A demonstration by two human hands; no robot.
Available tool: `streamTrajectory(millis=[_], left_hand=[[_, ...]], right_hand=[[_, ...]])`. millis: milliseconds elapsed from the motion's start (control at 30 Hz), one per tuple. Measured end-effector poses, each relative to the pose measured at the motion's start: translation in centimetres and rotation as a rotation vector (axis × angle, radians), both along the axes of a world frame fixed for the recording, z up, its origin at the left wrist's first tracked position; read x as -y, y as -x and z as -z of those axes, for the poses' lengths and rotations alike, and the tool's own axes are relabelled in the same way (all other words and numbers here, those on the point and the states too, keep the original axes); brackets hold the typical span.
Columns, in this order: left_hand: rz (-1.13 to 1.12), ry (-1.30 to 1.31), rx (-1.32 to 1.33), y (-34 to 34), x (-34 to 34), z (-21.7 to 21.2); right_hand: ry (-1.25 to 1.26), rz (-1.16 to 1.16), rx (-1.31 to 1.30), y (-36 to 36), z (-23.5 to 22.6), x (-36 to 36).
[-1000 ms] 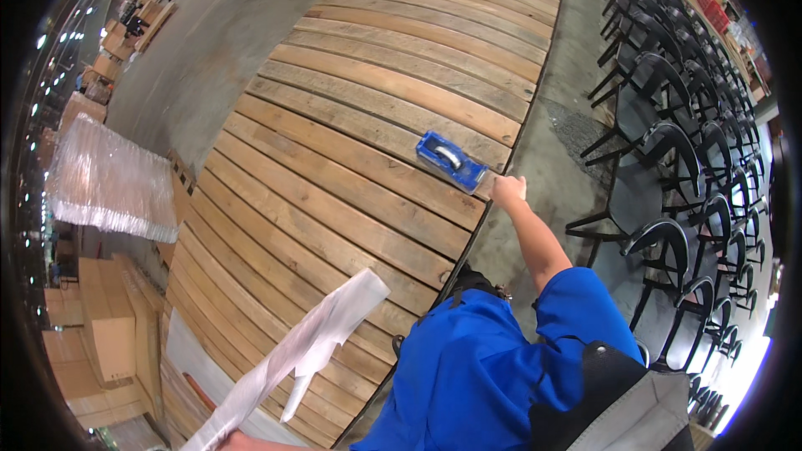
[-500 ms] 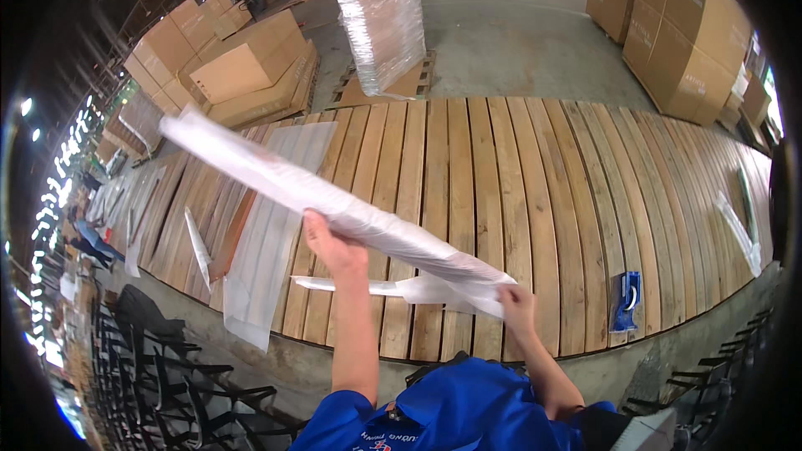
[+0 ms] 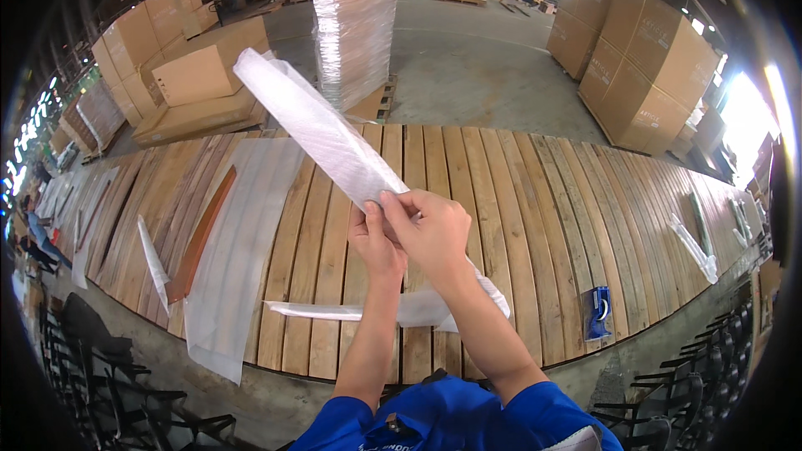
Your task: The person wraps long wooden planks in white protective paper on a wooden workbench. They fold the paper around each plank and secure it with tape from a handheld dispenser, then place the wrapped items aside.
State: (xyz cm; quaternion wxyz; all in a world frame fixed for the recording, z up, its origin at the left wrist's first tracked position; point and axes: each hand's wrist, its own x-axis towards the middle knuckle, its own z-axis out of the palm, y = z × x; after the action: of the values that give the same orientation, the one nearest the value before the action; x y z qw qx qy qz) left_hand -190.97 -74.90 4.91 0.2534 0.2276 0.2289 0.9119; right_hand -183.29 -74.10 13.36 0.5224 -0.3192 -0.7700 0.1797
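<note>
A long piece wrapped in white foam sheet (image 3: pixel 322 129) is held up slantwise above the slatted wooden table (image 3: pixel 518 225), its far end up and to the left. My left hand (image 3: pixel 380 240) grips it near the middle, thumb on top. Right beside it, my right hand (image 3: pixel 434 230) closes on the wrap, thumb and fingers pressed against its edge. The item inside the foam is hidden. Below my forearms, another white-wrapped slim piece (image 3: pixel 313 311) lies on the slats. To the left, a brown wooden strip (image 3: pixel 205 234) rests beside a flat translucent foam sheet (image 3: pixel 242 259).
A blue tape dispenser (image 3: pixel 597 315) sits at the table's front right. More wrapped pieces (image 3: pixel 693 249) lie at the far right, and one (image 3: pixel 153 260) at the left. Beyond the table stand a film-wrapped pallet stack (image 3: pixel 355 33) and cardboard boxes (image 3: pixel 643 67).
My right hand has moved from the near end of the wrapped piece up to its middle, beside my left hand. The piece is tilted more steeply, and the view has shifted.
</note>
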Motion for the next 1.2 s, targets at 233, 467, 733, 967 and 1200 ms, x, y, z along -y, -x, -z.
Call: streamTrajectory(millis=[233, 467, 733, 967, 1200], left_hand=[[0.094, -0.032, 0.065, 2.2, -1.1, 1.3], [0.108, 0.031, 0.083, 3.4, -3.2, 2.3], [0.489, 0.380, -0.537, 5.8, -2.3, 15.6], [0.622, 1.099, -0.769, -3.2, 0.7, 36.2], [0.592, 1.114, -0.560, -7.9, 6.1, 34.2]], right_hand=[[0.160, 0.177, 0.422, 0.8, -2.1, -0.7], [0.229, 0.172, 0.510, -2.4, 3.6, -3.5], [0.731, -0.078, 0.506, -16.4, 22.2, -7.5], [0.953, -0.095, 0.424, -15.8, 28.4, -8.5], [1.016, 0.078, 0.242, -18.0, 32.9, -7.7]])
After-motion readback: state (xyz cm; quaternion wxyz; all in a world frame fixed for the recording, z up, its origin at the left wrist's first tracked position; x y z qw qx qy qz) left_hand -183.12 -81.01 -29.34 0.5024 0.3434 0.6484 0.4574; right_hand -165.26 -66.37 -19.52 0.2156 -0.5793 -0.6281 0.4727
